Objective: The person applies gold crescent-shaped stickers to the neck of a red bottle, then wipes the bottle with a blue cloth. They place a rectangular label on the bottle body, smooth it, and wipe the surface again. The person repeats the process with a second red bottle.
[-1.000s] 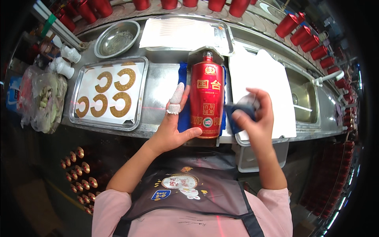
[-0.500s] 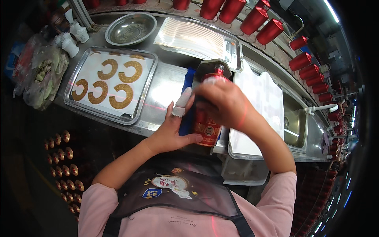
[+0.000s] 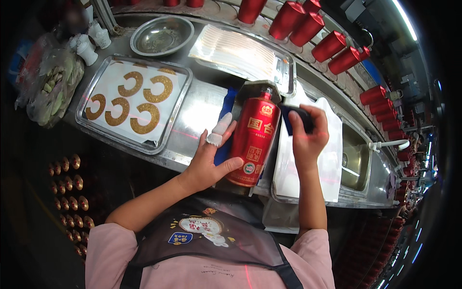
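Observation:
A glossy red bottle [image 3: 255, 142] with gold print lies on its back in a cradle with a metal end plate [image 3: 260, 89], its neck pointing away from me. My left hand [image 3: 210, 156] holds the bottle's left side, thumb across its lower front. White coverings wrap one of that hand's fingers. Just right of the bottle, my right hand [image 3: 310, 135] grips a dark blue-black pad [image 3: 297, 120], raised off the bottle. A blue cloth strip [image 3: 228, 103] lines the cradle's left side.
At left, a metal tray [image 3: 166, 137] carries gold C-shaped labels on white sheet. Behind are a steel bowl [image 3: 161, 36] and a tray of clear strips [image 3: 236, 50]. White sheets [image 3: 308, 168] lie right, beside a sink [image 3: 357, 147]. Red bottles [image 3: 308, 29] line a conveyor beyond.
My right hand has moved right, off the bottle, with the pad, uncovering the bottle's printed front. The left hand stays on the bottle. Bottles on the conveyor have shifted.

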The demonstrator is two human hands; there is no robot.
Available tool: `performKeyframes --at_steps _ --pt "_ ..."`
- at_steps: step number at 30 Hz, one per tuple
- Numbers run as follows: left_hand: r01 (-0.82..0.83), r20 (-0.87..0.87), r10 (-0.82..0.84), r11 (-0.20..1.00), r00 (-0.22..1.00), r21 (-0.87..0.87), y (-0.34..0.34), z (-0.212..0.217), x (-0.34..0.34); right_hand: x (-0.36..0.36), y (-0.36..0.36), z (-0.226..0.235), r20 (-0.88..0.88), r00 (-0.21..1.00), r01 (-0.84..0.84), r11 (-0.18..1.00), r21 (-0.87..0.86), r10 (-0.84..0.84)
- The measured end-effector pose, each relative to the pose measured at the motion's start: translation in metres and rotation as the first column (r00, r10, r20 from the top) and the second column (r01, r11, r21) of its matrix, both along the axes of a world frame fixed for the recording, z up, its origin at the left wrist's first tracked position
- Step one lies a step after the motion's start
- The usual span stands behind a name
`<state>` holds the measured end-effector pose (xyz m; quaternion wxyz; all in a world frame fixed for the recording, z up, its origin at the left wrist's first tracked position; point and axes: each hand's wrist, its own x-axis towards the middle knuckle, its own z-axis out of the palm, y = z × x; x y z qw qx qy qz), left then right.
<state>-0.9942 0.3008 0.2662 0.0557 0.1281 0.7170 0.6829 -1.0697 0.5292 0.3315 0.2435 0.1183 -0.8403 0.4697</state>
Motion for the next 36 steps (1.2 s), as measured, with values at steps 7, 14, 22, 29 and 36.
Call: performKeyframes --at_steps 7,14,22,29,36 --pt "-0.024 -0.001 0.024 1.000 1.000 0.020 0.000 -0.003 0.001 -0.005 -0.026 0.036 -0.100 0.995 0.024 0.970 0.240 0.000" --pt "-0.129 -0.240 0.084 0.975 0.967 -0.180 0.001 0.007 -0.004 -0.018 -0.010 0.029 -0.117 0.979 -0.115 0.925 0.363 0.167" --pt "-0.333 -0.478 0.054 0.784 0.877 -0.523 0.013 0.026 -0.041 0.011 -0.002 0.016 0.025 0.995 -0.095 0.983 0.155 0.093" --pt "-0.347 -0.414 0.164 0.840 0.895 -0.417 0.015 0.013 -0.034 0.005 -0.028 0.023 -0.020 0.976 -0.205 0.953 0.224 0.215" --pt "-0.351 -0.315 0.264 0.900 0.911 -0.260 -0.013 0.005 -0.019 -0.013 -0.018 0.020 -0.059 0.940 -0.302 0.899 0.319 0.336"
